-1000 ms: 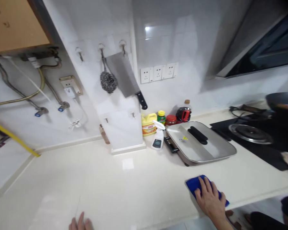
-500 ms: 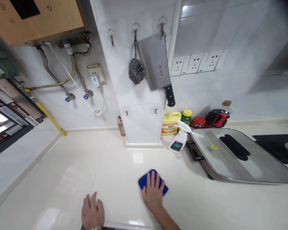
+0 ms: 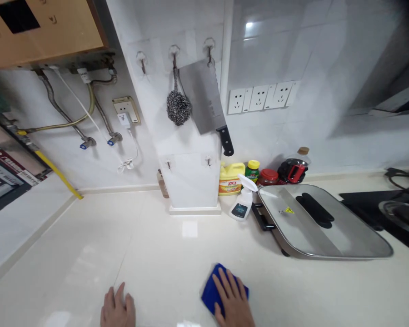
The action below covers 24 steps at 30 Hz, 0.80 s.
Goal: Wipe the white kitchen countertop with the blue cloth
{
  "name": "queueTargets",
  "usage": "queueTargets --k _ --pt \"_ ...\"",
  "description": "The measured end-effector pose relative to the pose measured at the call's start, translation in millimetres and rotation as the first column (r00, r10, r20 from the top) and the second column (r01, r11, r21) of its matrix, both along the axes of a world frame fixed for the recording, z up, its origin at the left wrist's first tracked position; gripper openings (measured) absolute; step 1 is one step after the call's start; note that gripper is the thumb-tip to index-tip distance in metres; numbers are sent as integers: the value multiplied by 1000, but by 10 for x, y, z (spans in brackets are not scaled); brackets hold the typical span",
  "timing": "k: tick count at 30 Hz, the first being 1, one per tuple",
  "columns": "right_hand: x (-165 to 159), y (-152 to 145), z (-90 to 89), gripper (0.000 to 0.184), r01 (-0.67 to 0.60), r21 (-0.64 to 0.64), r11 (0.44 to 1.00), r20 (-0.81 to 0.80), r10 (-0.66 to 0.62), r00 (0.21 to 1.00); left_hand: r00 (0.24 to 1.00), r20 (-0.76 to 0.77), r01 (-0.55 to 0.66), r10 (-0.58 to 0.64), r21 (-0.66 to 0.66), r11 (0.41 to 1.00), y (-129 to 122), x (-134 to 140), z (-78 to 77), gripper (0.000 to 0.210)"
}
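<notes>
1. Cloth first: one blue cloth (image 3: 213, 290) lies flat on the pale bench (image 3: 163, 254), near its front edge and well in front of the steel griddle lid (image 3: 322, 225).
2. Right hand (image 3: 233, 304) lies on top of the cloth, fingers (image 3: 225, 281) spread and pressing down, not pinching anything.
3. Left hand (image 3: 117, 311) rests flat on bare bench well to the left of the cloth, fingers loosely together, holding nothing.
4. To wipe well I'd reckon: keep the whole palm on the cloth so it doesn't bunch up, overlap the strokes, and stay clear of the spray bottle (image 3: 242, 204) standing just left of the lid.
5. Count: one cleaver (image 3: 204, 97) and one steel scourer (image 3: 178, 107) hanging on the wall behind the lid, one yellow jug (image 3: 231, 179), two small jars beside it.
</notes>
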State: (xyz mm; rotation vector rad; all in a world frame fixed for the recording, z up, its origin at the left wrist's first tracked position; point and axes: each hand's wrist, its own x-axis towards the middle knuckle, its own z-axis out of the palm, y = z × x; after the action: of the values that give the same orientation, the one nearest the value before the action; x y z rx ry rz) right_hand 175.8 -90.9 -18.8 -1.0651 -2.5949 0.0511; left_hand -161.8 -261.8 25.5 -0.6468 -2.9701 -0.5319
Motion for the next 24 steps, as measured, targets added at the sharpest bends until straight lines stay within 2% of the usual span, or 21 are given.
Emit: queueTargets --k 4,6,8,11,13,19,22,24 --pt "711 267 -128 72 162 93 982 -18 -161 987 1000 11 -23 23 11 1000 13 10 12 55" --pt "830 413 -121 71 244 102 964 -24 -243 970 1000 12 -28 28 17 999 16 12 9 55" --pt "732 553 -73 68 369 97 924 -22 -369 929 999 8 -34 34 15 999 17 10 1 55" --pt "277 769 32 65 545 105 832 -28 -545 838 999 -10 -34 34 8 999 10 3 -12 54" --pt "-107 944 110 65 583 102 806 -53 -581 812 999 -19 -32 32 5 999 3 -4 -17 53" --pt "-1149 1485 277 66 599 30 800 -193 -584 789 998 -58 -36 35 -12 999 -28 -21 -61 47" --pt "-1653 1547 273 65 572 8 820 -189 -560 807 995 -102 -24 22 -20 1000 -46 -25 -97 45" --pt "-2009 1458 262 65 523 -3 853 -170 -515 840 994 -110 -13 9 -30 999 -55 -22 -106 44"
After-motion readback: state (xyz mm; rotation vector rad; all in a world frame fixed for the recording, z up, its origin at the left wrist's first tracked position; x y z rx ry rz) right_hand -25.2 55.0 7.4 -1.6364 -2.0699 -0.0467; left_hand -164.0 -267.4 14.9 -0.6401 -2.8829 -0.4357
